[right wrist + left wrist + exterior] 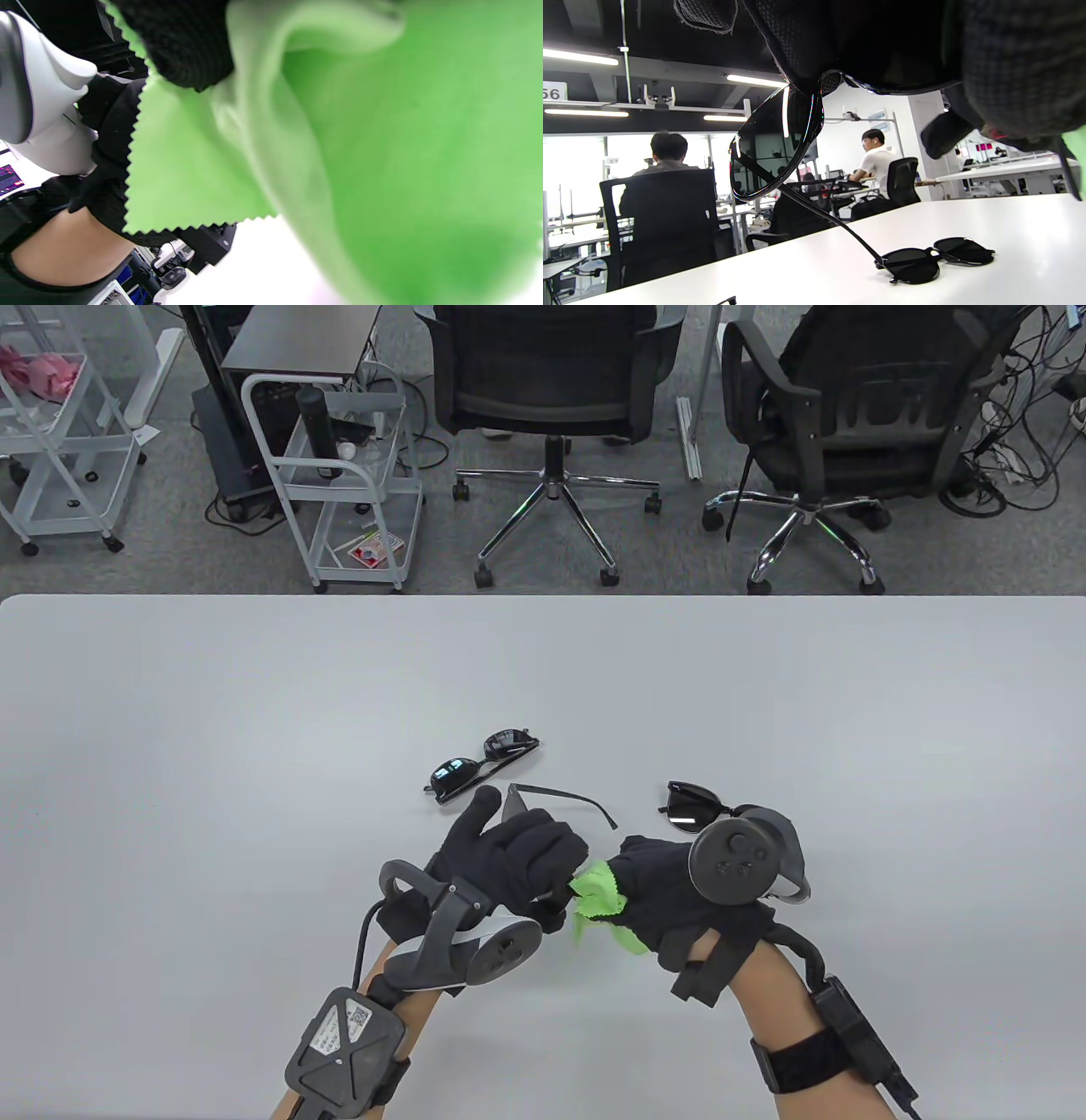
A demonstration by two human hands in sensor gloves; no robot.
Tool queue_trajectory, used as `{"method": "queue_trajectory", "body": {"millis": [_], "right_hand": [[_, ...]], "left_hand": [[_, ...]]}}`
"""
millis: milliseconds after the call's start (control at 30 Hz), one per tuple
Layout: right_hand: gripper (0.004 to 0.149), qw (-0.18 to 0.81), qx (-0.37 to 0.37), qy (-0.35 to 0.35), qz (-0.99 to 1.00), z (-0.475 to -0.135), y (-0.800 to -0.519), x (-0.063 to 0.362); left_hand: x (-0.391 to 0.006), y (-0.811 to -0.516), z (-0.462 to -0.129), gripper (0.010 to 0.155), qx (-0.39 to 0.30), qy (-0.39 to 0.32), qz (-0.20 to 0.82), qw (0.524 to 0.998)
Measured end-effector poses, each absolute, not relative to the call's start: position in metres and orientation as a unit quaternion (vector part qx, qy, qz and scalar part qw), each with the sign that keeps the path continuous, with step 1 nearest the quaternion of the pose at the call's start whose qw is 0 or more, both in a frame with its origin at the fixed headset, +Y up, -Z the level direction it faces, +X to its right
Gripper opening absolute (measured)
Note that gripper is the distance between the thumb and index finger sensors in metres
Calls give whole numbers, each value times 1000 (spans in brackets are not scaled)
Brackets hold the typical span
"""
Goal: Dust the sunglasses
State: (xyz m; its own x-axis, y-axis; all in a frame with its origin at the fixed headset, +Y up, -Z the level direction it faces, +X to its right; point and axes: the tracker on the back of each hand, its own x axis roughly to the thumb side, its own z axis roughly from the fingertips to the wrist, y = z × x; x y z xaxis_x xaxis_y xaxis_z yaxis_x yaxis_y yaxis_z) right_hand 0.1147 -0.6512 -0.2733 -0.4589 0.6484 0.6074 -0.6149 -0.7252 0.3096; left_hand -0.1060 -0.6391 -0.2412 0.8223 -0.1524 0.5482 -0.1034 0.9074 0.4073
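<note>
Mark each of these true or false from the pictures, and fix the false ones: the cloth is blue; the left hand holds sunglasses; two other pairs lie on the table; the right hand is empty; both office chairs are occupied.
1. The cloth is blue. False: it is green.
2. The left hand holds sunglasses. True: it grips a pair lifted off the table.
3. Two other pairs lie on the table. True: one pair beyond the left hand, another beyond the right hand.
4. The right hand is empty. False: it holds the cloth.
5. Both chairs beyond the table are occupied. False: the chairs stand empty.
</note>
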Motion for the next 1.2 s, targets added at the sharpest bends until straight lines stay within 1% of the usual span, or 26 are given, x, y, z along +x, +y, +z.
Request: {"method": "queue_trajectory", "body": {"millis": [200, 367, 467, 600, 733, 833, 900, 933, 1000, 1033, 1133, 1200], "right_hand": [[43, 380, 330, 42, 863, -282, -660, 142], [43, 403, 298, 36, 865, -289, -666, 153], [43, 423, 288, 35, 858, -290, -669, 155], [42, 415, 286, 32, 863, -288, -671, 158], [42, 410, 318, 45, 854, -284, -670, 144], [42, 404, 349, 47, 844, -278, -664, 119], [42, 417, 362, 51, 832, -275, -662, 109], [42, 416, 356, 50, 835, -274, -662, 107], [42, 393, 362, 51, 844, -275, -664, 109], [43, 400, 359, 61, 841, -276, -665, 109], [43, 402, 354, 61, 842, -278, -665, 109], [43, 391, 352, 49, 849, -280, -662, 110]], "left_hand": [[-126, -639, -252, 87, 202, -264, 18, 943], [-139, -642, -263, 87, 186, -235, 43, 953], [-139, -643, -262, 87, 180, -237, 62, 952], [-134, -640, -257, 89, 181, -251, 65, 949], [-120, -638, -249, 89, 185, -276, 53, 942], [-100, -638, -237, 89, 207, -302, -9, 931], [-91, -641, -231, 89, 217, -315, -44, 923], [-90, -643, -231, 89, 224, -311, -50, 922], [-90, -647, -233, 89, 205, -314, -36, 926], [-89, -649, -234, 89, 192, -315, -27, 929], [-87, -649, -239, 86, 194, -307, -40, 931], [-90, -648, -243, 86, 189, -299, -23, 935]]}}
